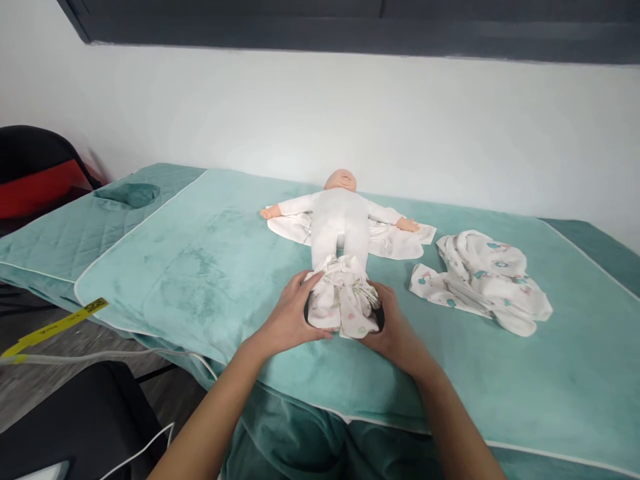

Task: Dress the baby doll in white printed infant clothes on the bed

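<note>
A baby doll (340,213) with a white cloth body lies on its back, head toward the wall and arms spread over a white garment (400,241). Small white baby pants (350,300) with a pale print are bunched around the doll's lower legs, and its feet are hidden. On the left side of the pants, my left hand (293,310) grips the fabric between thumb and fingers. My right hand (393,327) grips the opposite side the same way. To the right lies a crumpled white printed baby garment (490,280).
The doll lies on a bed with a teal cover (175,253), its face hole (127,195) at the left end. A black chair (85,420) and a white cable with a yellow tag (55,328) are at lower left. Another black chair (40,150) stands farther back.
</note>
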Motion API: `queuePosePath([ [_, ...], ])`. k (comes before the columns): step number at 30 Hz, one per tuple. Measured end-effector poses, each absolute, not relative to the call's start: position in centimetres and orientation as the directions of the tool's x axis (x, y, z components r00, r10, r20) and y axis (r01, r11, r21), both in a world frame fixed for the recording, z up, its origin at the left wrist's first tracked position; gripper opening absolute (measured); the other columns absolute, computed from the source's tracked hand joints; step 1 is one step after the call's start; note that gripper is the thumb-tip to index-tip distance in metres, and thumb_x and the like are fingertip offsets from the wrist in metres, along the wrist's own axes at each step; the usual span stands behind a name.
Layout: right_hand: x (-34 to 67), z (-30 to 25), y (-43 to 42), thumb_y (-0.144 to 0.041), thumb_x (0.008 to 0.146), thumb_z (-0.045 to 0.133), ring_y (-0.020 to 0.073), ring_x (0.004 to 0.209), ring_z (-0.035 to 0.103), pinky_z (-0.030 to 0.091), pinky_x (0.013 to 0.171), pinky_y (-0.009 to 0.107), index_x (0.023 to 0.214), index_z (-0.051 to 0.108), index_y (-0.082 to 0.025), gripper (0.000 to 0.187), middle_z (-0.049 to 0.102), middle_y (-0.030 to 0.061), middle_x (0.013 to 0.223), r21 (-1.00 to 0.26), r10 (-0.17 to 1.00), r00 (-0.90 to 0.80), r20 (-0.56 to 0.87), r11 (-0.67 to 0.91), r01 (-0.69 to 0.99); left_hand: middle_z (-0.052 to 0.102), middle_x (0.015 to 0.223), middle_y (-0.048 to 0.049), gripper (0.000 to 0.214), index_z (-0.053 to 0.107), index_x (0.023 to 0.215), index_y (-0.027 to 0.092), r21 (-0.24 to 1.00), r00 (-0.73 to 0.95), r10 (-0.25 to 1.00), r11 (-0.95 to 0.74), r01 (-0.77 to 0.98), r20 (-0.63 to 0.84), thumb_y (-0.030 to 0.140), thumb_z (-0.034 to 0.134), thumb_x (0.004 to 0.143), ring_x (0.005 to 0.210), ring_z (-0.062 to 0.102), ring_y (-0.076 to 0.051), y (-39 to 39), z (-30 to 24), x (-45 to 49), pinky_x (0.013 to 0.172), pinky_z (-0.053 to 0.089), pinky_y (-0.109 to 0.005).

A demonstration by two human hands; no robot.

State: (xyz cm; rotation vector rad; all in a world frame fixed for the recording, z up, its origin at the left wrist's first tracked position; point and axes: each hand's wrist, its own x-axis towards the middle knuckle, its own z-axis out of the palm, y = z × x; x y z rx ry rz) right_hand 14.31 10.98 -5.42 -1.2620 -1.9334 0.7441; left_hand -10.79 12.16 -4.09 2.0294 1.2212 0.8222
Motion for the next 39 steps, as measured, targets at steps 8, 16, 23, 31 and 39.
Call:
queuePosePath([
  [8,14.2,-5.2,11.0,-0.032,0.068,0.08,0.0289,0.119,0.052,0.046,0.101,0.045,0.14,0.035,-0.024,0.085,0.048,0.0117,0.129,-0.799,0.942,-0.267,0.203,0.317,0.511,0.027,0.147,-0.0144,0.114,0.027,0.15,0.029,0.786,0.365,0.915,-0.352,0.508,0.174,0.046,0.088,0.055,0.14,0.031,-0.035,12.0,-4.1,-10.3,0.114,0.035,-0.051],
  [16,14.3,-5.4,10.8,-0.032,0.069,0.077,0.029,0.111,0.057,0.049,0.095,0.045,0.135,0.038,-0.023,0.076,0.054,0.0109,0.125,-0.785,0.953,-0.242,0.182,0.289,0.548,0.043,0.137,-0.0115,0.105,0.032,0.148,0.03,0.789,0.362,0.912,-0.363,0.496,0.192,0.038,0.087,0.059,0.13,0.043,-0.032,12.0,-3.6,-10.2,0.109,0.04,-0.049],
  [23,14.3,-5.1,10.6,-0.028,0.073,0.069,0.0234,0.092,0.059,0.05,0.078,0.036,0.114,0.05,-0.023,0.046,0.06,0.0066,0.107,-0.741,0.944,-0.259,0.203,0.321,0.589,0.054,0.133,-0.0102,0.092,0.038,0.144,0.026,0.784,0.318,0.925,-0.353,0.511,0.209,0.039,0.083,0.065,0.124,0.052,-0.031,12.0,-3.7,-9.6,0.107,0.041,-0.047],
  [31,14.6,-4.8,9.7,-0.025,0.068,0.064,0.0162,0.068,0.052,0.04,0.062,0.026,0.085,0.055,-0.021,0.019,0.06,-0.0011,0.077,-0.732,0.971,-0.195,0.136,0.231,0.641,0.059,0.135,-0.0063,0.064,0.049,0.135,0.024,0.746,0.296,0.919,-0.386,0.543,0.26,0.016,0.065,0.074,0.12,0.057,-0.026,10.1,-3.9,-8.7,0.104,0.044,-0.043],
  [39,15.1,-0.1,7.5,-0.024,0.074,0.059,0.0172,0.07,0.053,0.041,0.061,0.025,0.079,0.06,-0.019,0.007,0.061,-0.0005,0.075,-0.848,0.858,-0.501,-0.113,0.18,0.499,0.06,0.135,-0.0037,0.061,0.054,0.129,0.026,0.866,0.37,0.924,-0.262,0.426,0.097,0.007,0.057,0.071,0.12,0.058,-0.025,7.7,-0.2,-9.4,0.104,0.046,-0.04],
])
